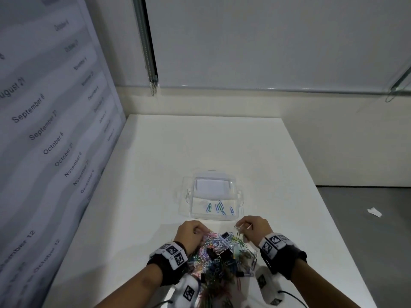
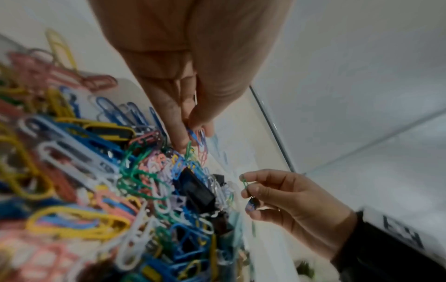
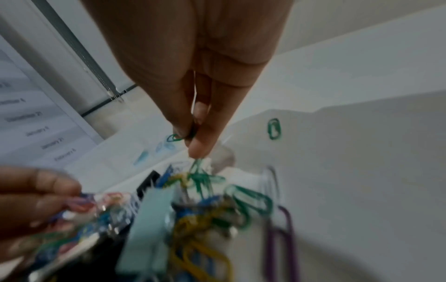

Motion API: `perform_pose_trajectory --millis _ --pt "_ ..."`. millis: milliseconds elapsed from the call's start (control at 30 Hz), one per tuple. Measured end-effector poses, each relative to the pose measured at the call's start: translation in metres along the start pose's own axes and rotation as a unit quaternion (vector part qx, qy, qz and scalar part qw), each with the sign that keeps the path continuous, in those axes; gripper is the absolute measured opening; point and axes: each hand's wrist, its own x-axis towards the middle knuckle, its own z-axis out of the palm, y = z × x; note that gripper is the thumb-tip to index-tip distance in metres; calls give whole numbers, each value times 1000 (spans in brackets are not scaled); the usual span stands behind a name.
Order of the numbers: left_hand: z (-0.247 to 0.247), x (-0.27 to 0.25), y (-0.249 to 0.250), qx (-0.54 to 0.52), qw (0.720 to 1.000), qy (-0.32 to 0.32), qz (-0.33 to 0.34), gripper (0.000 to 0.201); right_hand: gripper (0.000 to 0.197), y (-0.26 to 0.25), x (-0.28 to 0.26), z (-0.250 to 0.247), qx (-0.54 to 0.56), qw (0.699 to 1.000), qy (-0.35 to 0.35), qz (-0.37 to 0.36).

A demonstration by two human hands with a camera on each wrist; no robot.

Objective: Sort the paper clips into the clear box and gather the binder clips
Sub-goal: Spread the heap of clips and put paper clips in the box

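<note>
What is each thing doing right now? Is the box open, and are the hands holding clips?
clear box: open, a few paper clips lying inside.
pile of clips: heaped loose on the table, unsorted.
black binder clip: in the pile.
left hand: pinching small clips at the pile.
right hand: pinching a green paper clip.

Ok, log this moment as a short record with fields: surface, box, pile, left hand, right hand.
surface: white table
box: clear plastic box, open, a few blue and green paper clips inside, beyond the pile
pile: mixed coloured paper clips and black binder clips, between the wrists
left hand: pinches small blue and pink clips at the pile's far edge
right hand: pinches a small green paper clip above the pile
</note>
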Motion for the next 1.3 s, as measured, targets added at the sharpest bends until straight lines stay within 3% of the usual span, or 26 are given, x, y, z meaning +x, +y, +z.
perform_pose_trajectory --millis 67,133,200,333,433,567,733,867,933,1033,1133,1300 --pt "-1 -1 -1 -141 988 2 -58 35 29 -10 3 -7 46 999 24 8" --pt "-5 -3 0 -273 956 -7 -105 24 28 -22 7 -13 104 993 48 8" --pt "-8 -6 2 -332 937 -17 -113 18 27 -34 13 -19 155 985 68 -2" --pt "-15 -5 10 -313 945 -20 -93 16 17 -52 26 -23 148 984 90 -33" --pt "-20 0 18 -291 954 -11 -69 16 26 -56 30 -23 90 990 95 -45" --pt "-25 10 32 -339 939 -6 -58 15 34 -44 21 -21 87 991 102 -26" --pt "-24 28 40 -289 957 -8 -33 18 37 -11 4 -18 90 990 105 -13" --pt "-23 33 41 -182 983 -15 -15 20 25 19 -7 -10 49 994 95 23" --pt "-24 33 40 -93 996 4 3 29 23 30 -13 -8 -4 998 53 34" --pt "-24 29 33 -2 998 6 54 35 37 43 -23 -5 -88 996 -12 10" --pt "-21 21 26 16 996 -6 92 36 53 49 -29 5 -92 995 -31 -27" --pt "-18 16 21 50 992 -28 108 39 57 35 -29 22 -104 992 -51 -54"
